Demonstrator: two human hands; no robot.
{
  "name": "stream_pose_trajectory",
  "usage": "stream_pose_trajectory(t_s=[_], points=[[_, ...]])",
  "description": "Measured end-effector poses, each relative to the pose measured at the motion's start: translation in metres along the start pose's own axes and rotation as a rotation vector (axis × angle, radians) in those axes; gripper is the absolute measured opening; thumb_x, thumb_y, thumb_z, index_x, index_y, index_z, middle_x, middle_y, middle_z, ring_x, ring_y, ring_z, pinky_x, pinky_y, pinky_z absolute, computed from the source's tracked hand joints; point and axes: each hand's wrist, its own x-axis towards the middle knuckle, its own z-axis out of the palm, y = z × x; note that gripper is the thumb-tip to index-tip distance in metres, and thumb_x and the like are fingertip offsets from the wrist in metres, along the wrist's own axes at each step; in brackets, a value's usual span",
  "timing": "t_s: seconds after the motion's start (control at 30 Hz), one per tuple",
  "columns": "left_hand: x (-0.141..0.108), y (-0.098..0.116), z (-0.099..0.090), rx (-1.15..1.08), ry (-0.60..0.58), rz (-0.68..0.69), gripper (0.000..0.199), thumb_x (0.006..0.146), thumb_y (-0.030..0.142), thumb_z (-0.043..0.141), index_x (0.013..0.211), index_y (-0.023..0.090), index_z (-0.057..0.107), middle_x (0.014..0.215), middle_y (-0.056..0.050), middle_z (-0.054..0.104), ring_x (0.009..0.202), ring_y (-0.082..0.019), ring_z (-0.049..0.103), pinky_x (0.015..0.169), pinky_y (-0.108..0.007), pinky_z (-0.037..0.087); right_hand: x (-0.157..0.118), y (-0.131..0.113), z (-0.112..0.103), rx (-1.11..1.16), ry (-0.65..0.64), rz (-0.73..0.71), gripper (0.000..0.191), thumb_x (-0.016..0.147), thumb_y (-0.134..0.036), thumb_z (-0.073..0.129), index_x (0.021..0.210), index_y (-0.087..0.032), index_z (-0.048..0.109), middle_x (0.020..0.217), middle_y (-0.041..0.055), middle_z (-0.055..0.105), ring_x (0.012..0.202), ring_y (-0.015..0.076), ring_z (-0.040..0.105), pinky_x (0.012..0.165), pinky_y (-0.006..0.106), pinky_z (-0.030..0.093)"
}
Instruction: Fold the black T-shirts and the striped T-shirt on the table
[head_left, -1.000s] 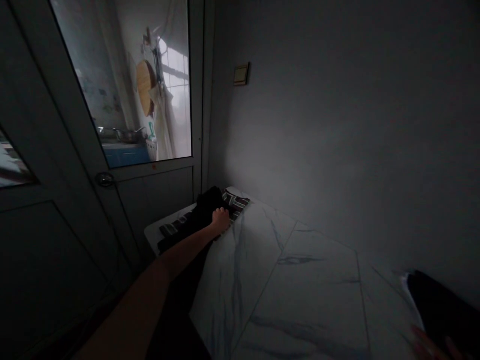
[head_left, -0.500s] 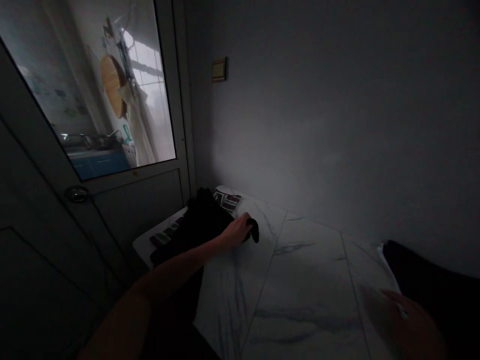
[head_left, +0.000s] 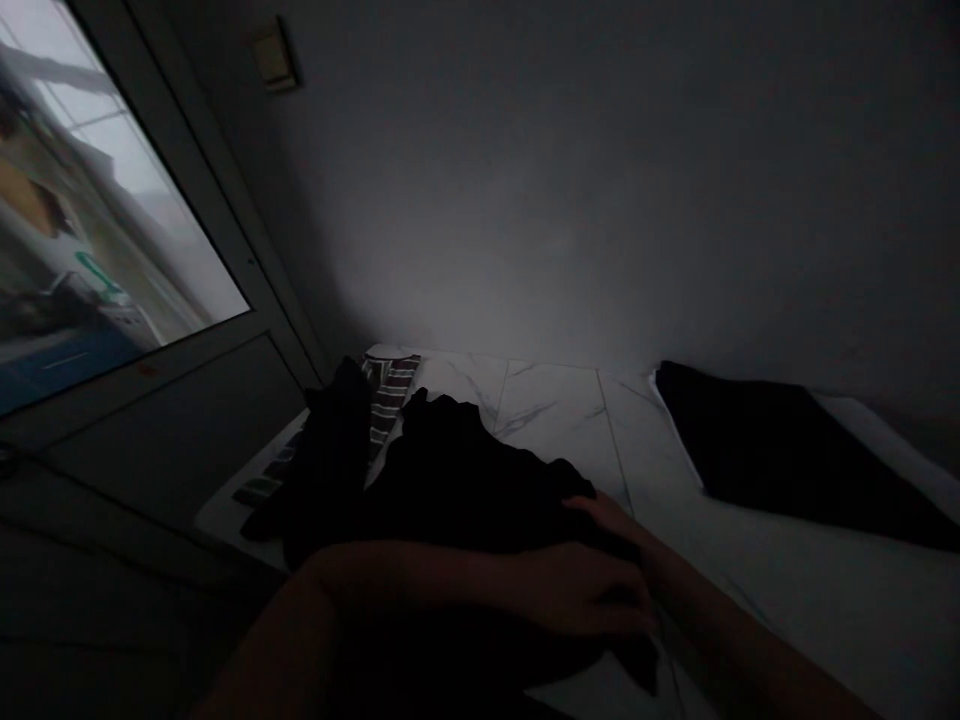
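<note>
Black cloth (head_left: pixel 457 490) drawn rightward | hands (head_left: pixel 577 588) clamped on it | folds lost in darkness

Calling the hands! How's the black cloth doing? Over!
Left hand, right hand: both on black cloth, grip too dark to tell. Cloth rumpled on tabletop. Other dark cloth at right, clear.

The left arm (head_left: pixel 300 620) comes up from below, bends, and goes across to the left hand (head_left: pixel 585 590). That hand has its back up and its fingers curled in. The right arm (head_left: pixel 720 610) slants in from the other side. The right hand (head_left: pixel 600 510) is just past the left one, close by, palm down. It is too dark to see all its fingers.
</note>
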Motion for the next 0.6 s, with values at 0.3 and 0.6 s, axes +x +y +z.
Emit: stream_pose_trajectory(t_s=[0.3,0.6], points=[[0.007,-0.112,-0.134,0.610,0.521,-0.525,0.040,0.091,0.010,0.045,0.128,0.020,0.055,0.139,-0.009,0.054,0.128,-0.021,0.048,0.110,-0.033,0.035,-0.035,0.027,-0.043,0.270,0.136,0.138,0.019,0.064,-0.025,0.067,0.082,-0.019,0.068,0.072,0.0056,0.072,0.067,0.0233,0.068,0.066,0.034,0.055],[-0.004,-0.164,-0.197,0.561,0.322,-0.662,0.027,0.070,0.019,0.068,0.097,0.020,0.067,0.099,-0.003,0.071,0.095,-0.021,0.063,0.085,-0.026,0.044,-0.031,0.002,-0.083,0.305,0.118,-0.096,0.031,0.069,-0.041,0.079,0.088,-0.017,0.074,0.092,0.0075,0.075,0.088,0.0224,0.069,0.084,0.033,0.053]])
